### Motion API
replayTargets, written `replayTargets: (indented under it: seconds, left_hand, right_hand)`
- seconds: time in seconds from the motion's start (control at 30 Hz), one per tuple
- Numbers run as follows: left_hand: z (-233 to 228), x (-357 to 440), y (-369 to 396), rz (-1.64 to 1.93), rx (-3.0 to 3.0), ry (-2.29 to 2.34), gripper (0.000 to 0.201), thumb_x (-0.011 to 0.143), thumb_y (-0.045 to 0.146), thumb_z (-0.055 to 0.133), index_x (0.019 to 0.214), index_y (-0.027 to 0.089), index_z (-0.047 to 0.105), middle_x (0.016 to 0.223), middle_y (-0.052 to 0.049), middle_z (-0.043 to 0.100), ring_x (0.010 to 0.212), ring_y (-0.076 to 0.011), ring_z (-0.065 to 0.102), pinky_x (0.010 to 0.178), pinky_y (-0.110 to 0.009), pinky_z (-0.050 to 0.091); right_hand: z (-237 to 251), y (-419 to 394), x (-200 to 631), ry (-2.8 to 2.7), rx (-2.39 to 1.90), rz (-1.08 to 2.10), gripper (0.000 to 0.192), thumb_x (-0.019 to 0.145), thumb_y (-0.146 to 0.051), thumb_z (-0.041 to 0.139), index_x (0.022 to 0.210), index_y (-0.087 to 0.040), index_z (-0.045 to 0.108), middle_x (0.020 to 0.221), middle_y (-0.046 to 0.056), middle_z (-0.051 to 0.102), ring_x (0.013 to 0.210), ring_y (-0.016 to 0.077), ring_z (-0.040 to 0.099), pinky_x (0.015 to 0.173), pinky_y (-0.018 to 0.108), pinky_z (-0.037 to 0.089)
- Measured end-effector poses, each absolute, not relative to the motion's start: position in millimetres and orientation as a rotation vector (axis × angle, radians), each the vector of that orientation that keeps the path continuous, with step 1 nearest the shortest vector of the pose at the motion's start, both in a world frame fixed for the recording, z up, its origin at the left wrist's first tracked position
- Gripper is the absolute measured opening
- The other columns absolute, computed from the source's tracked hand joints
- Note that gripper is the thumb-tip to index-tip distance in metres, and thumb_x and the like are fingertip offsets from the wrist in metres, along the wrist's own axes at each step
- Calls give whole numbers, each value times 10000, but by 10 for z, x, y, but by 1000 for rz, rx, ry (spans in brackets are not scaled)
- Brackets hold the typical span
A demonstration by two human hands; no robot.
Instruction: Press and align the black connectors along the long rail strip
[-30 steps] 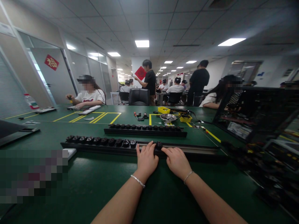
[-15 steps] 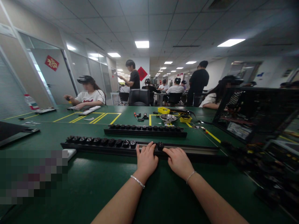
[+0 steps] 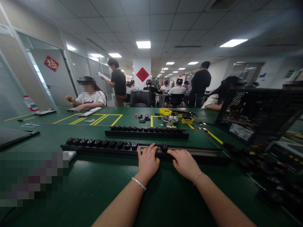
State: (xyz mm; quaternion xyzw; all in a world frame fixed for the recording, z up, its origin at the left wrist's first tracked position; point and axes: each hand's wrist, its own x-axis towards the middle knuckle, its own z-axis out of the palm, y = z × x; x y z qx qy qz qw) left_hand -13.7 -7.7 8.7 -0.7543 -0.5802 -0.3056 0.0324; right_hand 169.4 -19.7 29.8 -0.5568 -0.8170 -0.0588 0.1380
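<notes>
A long black rail [image 3: 99,151] lies across the table in front of me, with a row of round black socket modules [image 3: 104,143] on its left part. My left hand [image 3: 148,160] rests on the rail just right of that row, fingers stretched and apart, holding nothing. To its right a single black socket module [image 3: 164,147] sits on the rail, apart from the others. My right hand [image 3: 186,162] has its index fingertip against this module's right side. The other fingers of that hand are bent loosely, and its thumb hangs below the rail's near edge.
Behind lies a second black rail [image 3: 146,135] filled with modules. Farther back are a metal bowl [image 3: 169,119], yellow bins [image 3: 165,111] and small parts. A black computer case [image 3: 251,116] and dark clutter occupy the right. A co-worker [image 3: 91,94] sits across at the left.
The single module and my right hand have shifted slightly right along the rail. My left hand stays in place. A standing person in the background has moved left.
</notes>
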Motion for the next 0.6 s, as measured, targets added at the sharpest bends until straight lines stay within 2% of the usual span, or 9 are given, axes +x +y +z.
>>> replayTargets:
  seconds: [0.6]
  left_hand:
    - [70,-137,-74,-973,-2317,-1773,411,758,216,483,1158,274,554,1339,2,525,1143,-217,499,1128,-535,75]
  right_hand:
    - [317,-186,1728,-2372,-1609,-117,458,796,-155,417,1229,-244,534,1086,47,635,1009,189,541,950,359,329]
